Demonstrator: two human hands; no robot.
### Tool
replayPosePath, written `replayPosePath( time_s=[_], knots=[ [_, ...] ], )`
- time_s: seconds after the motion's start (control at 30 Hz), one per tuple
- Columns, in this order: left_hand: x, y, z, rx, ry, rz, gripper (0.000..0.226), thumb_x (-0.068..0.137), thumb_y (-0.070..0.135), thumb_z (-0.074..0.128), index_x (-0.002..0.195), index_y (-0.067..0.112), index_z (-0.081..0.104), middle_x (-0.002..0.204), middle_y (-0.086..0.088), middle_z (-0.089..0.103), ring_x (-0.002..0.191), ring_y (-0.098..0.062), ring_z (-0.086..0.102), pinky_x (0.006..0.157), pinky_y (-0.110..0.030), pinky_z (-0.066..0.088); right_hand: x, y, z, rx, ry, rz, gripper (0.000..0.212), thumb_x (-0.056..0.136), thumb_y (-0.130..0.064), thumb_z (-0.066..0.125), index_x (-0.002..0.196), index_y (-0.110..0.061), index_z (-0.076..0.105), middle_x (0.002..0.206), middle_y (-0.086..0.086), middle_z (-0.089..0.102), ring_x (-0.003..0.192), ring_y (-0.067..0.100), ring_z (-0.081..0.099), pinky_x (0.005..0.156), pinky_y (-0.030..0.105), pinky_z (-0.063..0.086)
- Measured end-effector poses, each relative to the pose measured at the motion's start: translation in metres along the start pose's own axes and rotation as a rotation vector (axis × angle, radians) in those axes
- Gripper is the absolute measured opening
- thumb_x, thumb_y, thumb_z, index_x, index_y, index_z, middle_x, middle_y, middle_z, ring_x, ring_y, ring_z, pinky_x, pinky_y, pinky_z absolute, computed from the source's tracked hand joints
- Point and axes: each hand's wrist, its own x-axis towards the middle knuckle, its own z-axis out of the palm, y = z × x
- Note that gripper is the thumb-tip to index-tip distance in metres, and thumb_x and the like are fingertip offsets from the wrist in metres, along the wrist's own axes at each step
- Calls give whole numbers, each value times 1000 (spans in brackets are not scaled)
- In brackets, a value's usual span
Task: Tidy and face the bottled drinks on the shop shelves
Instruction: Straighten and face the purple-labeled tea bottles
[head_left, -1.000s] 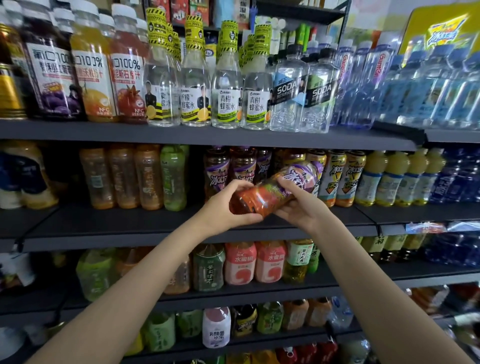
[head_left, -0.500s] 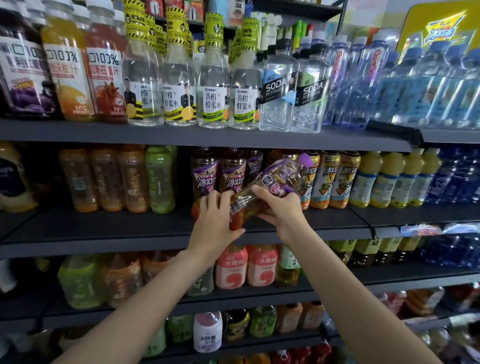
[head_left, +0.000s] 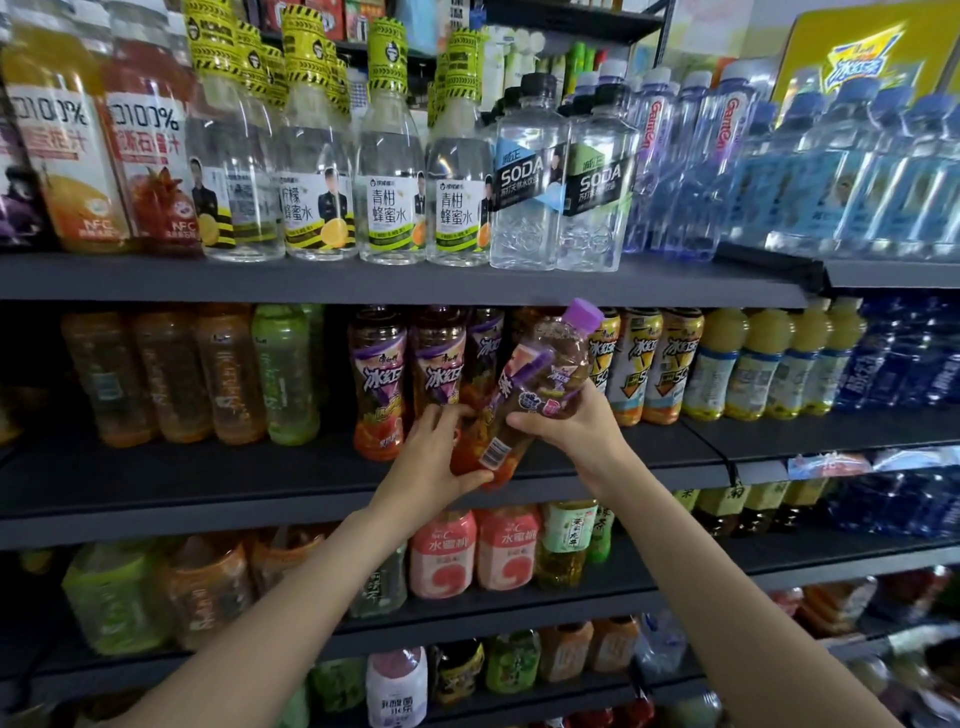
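At the top right in front of me hangs a yellow promotional sign (head_left: 857, 57) with blue lettering, against a pale wall (head_left: 722, 26). Further left along the top, I see red and blue cartons (head_left: 358, 15), and just right of them slim white and green tubes (head_left: 524, 57). Down on my right, a blurred price label strip (head_left: 831, 462) is unreadable.
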Motion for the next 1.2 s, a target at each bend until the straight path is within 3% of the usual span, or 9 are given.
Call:
replayPosePath(
  time_s=[0.2,0.37,0.57,0.73,0.83,0.9,0.97,1.1,1.2],
  knots=[
    [5,-14,-1,-24,108,-82,47,83,11,65,125,11,44,123,-7,44,116,-22,45,98,-33,40,17,0,-29,-547,184,-46,66,65,-9,84,121,-7,49,110,5,63,103,21,58,83,27,42],
    [8,-23,1,20,170,-130,45,85,13,64,125,10,45,124,-7,44,117,-20,43,95,-23,34,39,13,-41,-408,277,88,67,69,-13,83,125,-6,45,122,11,60,114,28,57,91,39,47],
    [14,-25,6,36,179,-197,46,86,17,64,127,8,44,126,-9,46,117,-22,45,94,-27,36,67,19,-31,-540,326,107,65,76,-16,79,128,-3,41,125,18,57,115,35,54,91,38,45],
    [16,-29,15,-17,137,-249,60,85,22,66,136,7,37,134,-10,46,123,-23,45,96,-27,37,62,30,-19,-501,438,-9,73,80,-14,75,136,1,31,138,20,40,127,35,41,98,33,36],
    [24,-31,13,-81,186,-277,62,84,24,68,135,4,40,131,-11,52,123,-23,47,97,-25,37,39,32,-5,-466,603,-269,52,85,-15,68,128,-1,41,133,16,38,122,26,42,92,16,33],
    [31,-32,13,-110,216,-294,58,84,23,68,133,3,44,127,-12,56,120,-26,51,94,-24,37,30,37,8,-464,487,-410,39,88,-13,65,120,-2,48,125,13,42,112,20,48,91,17,37],
    [40,-32,16,-107,219,-328,56,85,26,66,131,3,45,125,-12,58,118,-27,53,90,-24,39,31,46,22,-522,314,-462,39,87,-13,66,119,-2,48,120,9,43,105,12,46,90,13,36],
    [55,-32,25,-108,209,-415,54,86,30,65,127,3,43,123,-12,57,117,-29,53,87,-27,39,51,63,36,-522,175,-331,46,86,-18,69,120,1,45,119,10,47,95,14,50,79,13,38],
    [57,-38,34,-2,201,-449,48,88,29,62,123,2,44,119,-14,58,112,-29,56,87,-33,44,71,76,42,-516,140,-244,48,87,-20,67,125,-1,44,123,12,52,110,23,55,84,17,40]
  ],
)
